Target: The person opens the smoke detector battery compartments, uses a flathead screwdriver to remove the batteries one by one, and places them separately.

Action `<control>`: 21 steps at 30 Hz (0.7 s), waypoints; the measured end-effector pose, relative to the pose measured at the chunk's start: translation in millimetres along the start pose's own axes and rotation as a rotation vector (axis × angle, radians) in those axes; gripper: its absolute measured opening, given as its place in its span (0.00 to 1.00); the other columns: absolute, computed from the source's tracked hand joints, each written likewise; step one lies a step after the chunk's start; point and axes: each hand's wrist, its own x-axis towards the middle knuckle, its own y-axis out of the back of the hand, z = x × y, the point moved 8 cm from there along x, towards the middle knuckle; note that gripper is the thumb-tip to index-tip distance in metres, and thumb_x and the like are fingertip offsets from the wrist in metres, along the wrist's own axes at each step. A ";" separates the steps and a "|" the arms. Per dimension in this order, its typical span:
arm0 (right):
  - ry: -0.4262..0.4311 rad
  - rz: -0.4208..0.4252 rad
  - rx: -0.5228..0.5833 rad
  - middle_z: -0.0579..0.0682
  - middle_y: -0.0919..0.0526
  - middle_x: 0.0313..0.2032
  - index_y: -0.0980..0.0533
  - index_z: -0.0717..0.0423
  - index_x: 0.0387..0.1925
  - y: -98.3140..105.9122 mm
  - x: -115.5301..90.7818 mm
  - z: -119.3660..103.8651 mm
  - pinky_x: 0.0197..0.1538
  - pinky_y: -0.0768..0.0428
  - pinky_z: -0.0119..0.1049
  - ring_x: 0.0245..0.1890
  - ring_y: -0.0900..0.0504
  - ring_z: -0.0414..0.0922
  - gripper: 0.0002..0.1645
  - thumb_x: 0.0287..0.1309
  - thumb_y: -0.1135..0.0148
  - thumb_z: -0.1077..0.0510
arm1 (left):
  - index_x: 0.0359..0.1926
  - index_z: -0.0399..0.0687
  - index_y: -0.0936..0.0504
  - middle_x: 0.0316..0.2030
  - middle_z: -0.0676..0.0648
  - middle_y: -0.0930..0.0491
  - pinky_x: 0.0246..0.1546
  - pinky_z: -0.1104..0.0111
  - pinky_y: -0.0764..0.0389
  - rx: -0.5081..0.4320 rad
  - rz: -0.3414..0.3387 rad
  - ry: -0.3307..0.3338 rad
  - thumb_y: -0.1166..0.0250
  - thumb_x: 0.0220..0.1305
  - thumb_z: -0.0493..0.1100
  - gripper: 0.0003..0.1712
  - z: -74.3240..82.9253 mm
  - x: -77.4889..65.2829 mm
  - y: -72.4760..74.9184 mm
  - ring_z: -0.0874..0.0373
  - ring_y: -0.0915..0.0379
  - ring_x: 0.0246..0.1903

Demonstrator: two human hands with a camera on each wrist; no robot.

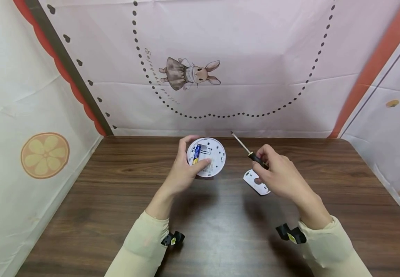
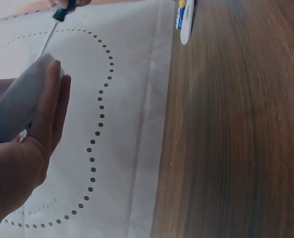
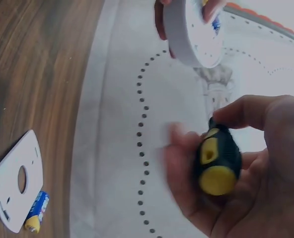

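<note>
My left hand (image 1: 182, 171) grips a round white smoke detector (image 1: 218, 153) by its edge, thumb across the face turned toward me. A blue and yellow battery (image 1: 196, 154) sits in a slot on that face. To the right, my right hand (image 1: 281, 173) holds a screwdriver (image 1: 258, 160) by its black and yellow handle, its metal shaft pointing up and left. In the head view the tip is apart from the detector. Below the right hand a white plate with a central hole (image 1: 251, 180) lies on the table; the right wrist view shows another battery (image 3: 36, 212) beside it.
The brown wood-grain table (image 1: 116, 215) ends at a printed cloth wall (image 1: 255, 77) just behind the hands. More cloth hangs along the left and right sides. Each sleeve carries a small black wrist camera (image 1: 173, 238).
</note>
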 end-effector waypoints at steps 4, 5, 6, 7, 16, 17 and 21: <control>0.044 0.028 0.023 0.48 0.17 0.36 0.30 0.52 0.49 1.9 -3.2 -10.7 0.35 0.25 0.37 0.31 0.20 0.42 0.06 0.74 0.48 0.56 | 0.77 0.74 0.42 0.65 0.39 0.36 0.39 0.40 0.11 -0.153 -0.031 0.035 0.36 0.69 0.31 0.46 -2.2 -0.5 0.0 0.43 0.18 0.47; 0.050 0.027 0.035 0.48 0.18 0.35 0.31 0.52 0.49 1.7 -3.9 -13.0 0.34 0.24 0.37 0.30 0.19 0.42 0.06 0.74 0.49 0.56 | 0.76 0.75 0.40 0.66 0.40 0.36 0.40 0.38 0.12 -0.178 -0.031 0.047 0.37 0.71 0.32 0.43 -2.9 -0.4 0.6 0.42 0.18 0.47; 0.056 0.023 0.049 0.48 0.18 0.35 0.31 0.52 0.50 1.3 -4.6 -15.2 0.34 0.22 0.36 0.30 0.18 0.41 0.07 0.75 0.49 0.57 | 0.75 0.74 0.39 0.66 0.41 0.36 0.42 0.38 0.12 -0.190 -0.028 0.053 0.38 0.73 0.34 0.40 -3.3 -0.3 1.5 0.43 0.18 0.48; 0.060 0.019 0.061 0.48 0.18 0.35 0.31 0.52 0.50 0.8 -5.2 -17.0 0.32 0.21 0.36 0.29 0.16 0.40 0.07 0.75 0.49 0.56 | 0.75 0.73 0.37 0.66 0.41 0.35 0.43 0.38 0.13 -0.201 -0.025 0.059 0.40 0.75 0.37 0.35 -3.5 -0.1 2.4 0.43 0.18 0.48; 0.217 0.070 0.011 0.42 0.20 0.27 0.23 0.45 0.45 2.6 -14.5 -36.4 0.28 0.26 0.32 0.25 0.24 0.40 0.05 0.75 0.41 0.49 | 0.79 0.64 0.44 0.65 0.39 0.33 0.48 0.41 0.13 -0.280 -0.040 0.068 0.58 0.84 0.49 0.27 -2.9 0.2 1.4 0.49 0.16 0.46; 0.242 0.067 0.004 0.41 0.19 0.27 0.22 0.44 0.45 1.5 -15.7 -39.2 0.27 0.25 0.32 0.24 0.24 0.39 0.05 0.75 0.40 0.50 | 0.79 0.63 0.44 0.66 0.40 0.33 0.49 0.42 0.13 -0.279 -0.042 0.069 0.58 0.84 0.48 0.27 -3.3 0.4 0.7 0.49 0.16 0.45; 0.324 0.074 -0.055 0.38 0.16 0.33 0.18 0.44 0.45 -4.3 -20.0 -50.1 0.32 0.24 0.32 0.27 0.24 0.37 0.05 0.71 0.34 0.53 | 0.79 0.65 0.44 0.67 0.39 0.34 0.49 0.44 0.12 -0.271 -0.037 0.078 0.57 0.83 0.44 0.28 -5.1 0.4 -0.6 0.50 0.15 0.46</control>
